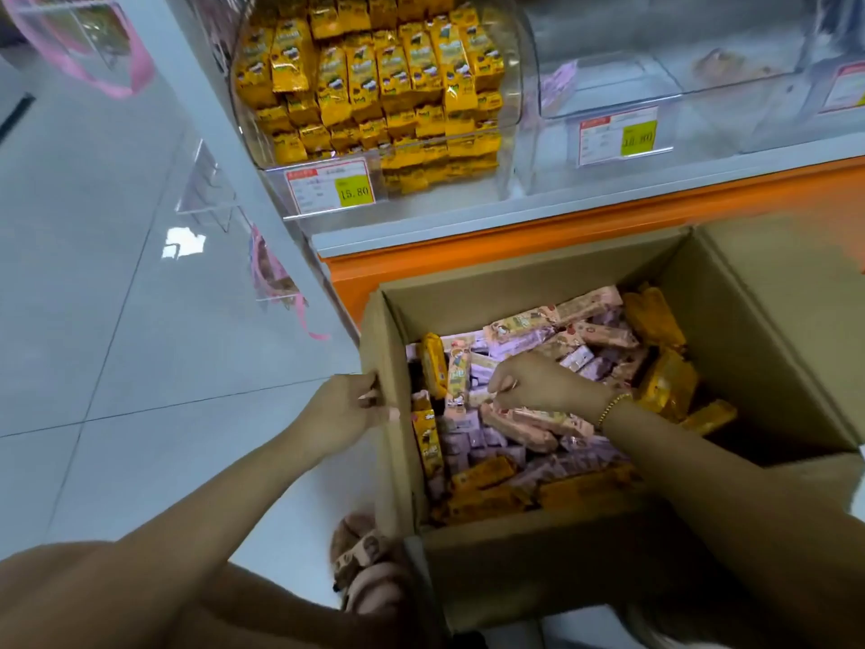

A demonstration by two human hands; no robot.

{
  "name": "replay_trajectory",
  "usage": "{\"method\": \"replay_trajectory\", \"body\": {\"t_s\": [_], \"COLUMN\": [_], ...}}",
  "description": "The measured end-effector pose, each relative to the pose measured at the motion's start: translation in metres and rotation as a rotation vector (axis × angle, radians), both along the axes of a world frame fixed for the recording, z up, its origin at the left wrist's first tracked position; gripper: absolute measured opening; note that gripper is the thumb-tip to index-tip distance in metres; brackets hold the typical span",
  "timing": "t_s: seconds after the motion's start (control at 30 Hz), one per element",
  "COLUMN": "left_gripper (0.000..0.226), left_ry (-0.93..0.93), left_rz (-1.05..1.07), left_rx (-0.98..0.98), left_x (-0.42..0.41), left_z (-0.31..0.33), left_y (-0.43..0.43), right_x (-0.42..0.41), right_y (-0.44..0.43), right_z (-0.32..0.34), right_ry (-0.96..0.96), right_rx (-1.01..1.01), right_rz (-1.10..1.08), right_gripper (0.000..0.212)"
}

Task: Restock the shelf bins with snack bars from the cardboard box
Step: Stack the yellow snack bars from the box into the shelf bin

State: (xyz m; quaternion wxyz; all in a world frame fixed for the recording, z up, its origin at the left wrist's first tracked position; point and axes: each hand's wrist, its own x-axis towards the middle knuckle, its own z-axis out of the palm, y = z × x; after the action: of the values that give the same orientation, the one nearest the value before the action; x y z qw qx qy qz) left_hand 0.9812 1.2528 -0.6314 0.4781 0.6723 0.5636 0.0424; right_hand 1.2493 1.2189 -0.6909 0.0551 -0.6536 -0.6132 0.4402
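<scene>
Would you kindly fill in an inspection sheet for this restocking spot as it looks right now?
Surface: pale tiled floor; the cardboard box stands on it.
Job's things: box open, holding mixed yellow, pink and purple snack bars; left bin packed with yellow bars; right bin mostly empty.
Clutter: nothing seen.
Hands: left hand grips the box's left wall; right hand is inside the box, fingers curled on pink bars, grip unclear.
Cables: nothing seen.
Surroundings: orange shelf base, price tag on the left bin, a sandalled foot beside the box.
</scene>
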Motion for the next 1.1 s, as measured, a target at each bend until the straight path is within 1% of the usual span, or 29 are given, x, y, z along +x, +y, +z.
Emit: {"method": "replay_trajectory", "body": {"t_s": [0.07, 0.1, 0.17, 0.23, 0.27, 0.37, 0.47, 0.57, 0.67, 0.73, 0.83, 0.97, 1.03, 1.1], "left_gripper": [0.029, 0.033, 0.037, 0.038, 0.038, 0.038, 0.036, 0.036, 0.037, 0.037, 0.038, 0.035, 0.035, 0.035], "left_ry": [-0.148, -0.191, -0.235, -0.245, -0.250, -0.270, -0.283, -0.291, -0.305, -0.317, -0.317, -0.310, -0.300, -0.262], "left_rz": [0.087, 0.104, 0.110, 0.110, 0.118, 0.132, 0.126, 0.131, 0.126, 0.128, 0.121, 0.121, 0.126, 0.112], "left_rx": [-0.106, -0.146, -0.176, -0.184, -0.183, -0.197, -0.203, -0.196, -0.197, -0.201, -0.201, -0.197, -0.201, -0.180], "left_x": [0.000, 0.000, 0.000, -0.002, -0.002, -0.003, -0.005, -0.006, -0.006, -0.007, -0.007, -0.005, -0.005, -0.004], "left_z": [0.002, 0.003, 0.003, 0.001, 0.001, -0.002, -0.005, -0.008, -0.010, -0.012, -0.013, -0.012, -0.009, -0.009], "left_y": [-0.003, -0.004, -0.005, -0.004, -0.004, -0.003, -0.002, 0.001, 0.002, 0.003, 0.004, 0.003, 0.003, 0.003], "right_x": [-0.020, -0.030, -0.050, -0.067, -0.073, -0.084, -0.085, -0.084, -0.084, -0.083, -0.078, -0.076, -0.077, -0.074], "right_y": [-0.002, -0.001, 0.005, 0.011, 0.013, 0.016, 0.017, 0.017, 0.014, 0.013, 0.013, 0.008, 0.007, 0.009], "right_z": [-0.005, -0.008, -0.018, -0.026, -0.029, -0.034, -0.040, -0.044, -0.052, -0.057, -0.055, -0.049, -0.049, -0.044], "right_ry": [0.172, 0.224, 0.259, 0.227, 0.177, 0.040, -0.017, -0.045, -0.001, 0.011, 0.053, 0.168, 0.165, 0.204], "right_rx": [-0.003, -0.016, -0.074, -0.087, -0.063, 0.008, 0.055, 0.077, 0.046, 0.028, 0.028, -0.088, -0.084, -0.060], "right_rz": [-0.046, -0.044, 0.000, 0.079, 0.126, 0.246, 0.305, 0.296, 0.219, 0.222, 0.226, 0.208, 0.221, 0.202], "right_gripper": [0.025, 0.029, 0.042, 0.057, 0.063, 0.075, 0.072, 0.068, 0.075, 0.081, 0.078, 0.079, 0.078, 0.070]}}
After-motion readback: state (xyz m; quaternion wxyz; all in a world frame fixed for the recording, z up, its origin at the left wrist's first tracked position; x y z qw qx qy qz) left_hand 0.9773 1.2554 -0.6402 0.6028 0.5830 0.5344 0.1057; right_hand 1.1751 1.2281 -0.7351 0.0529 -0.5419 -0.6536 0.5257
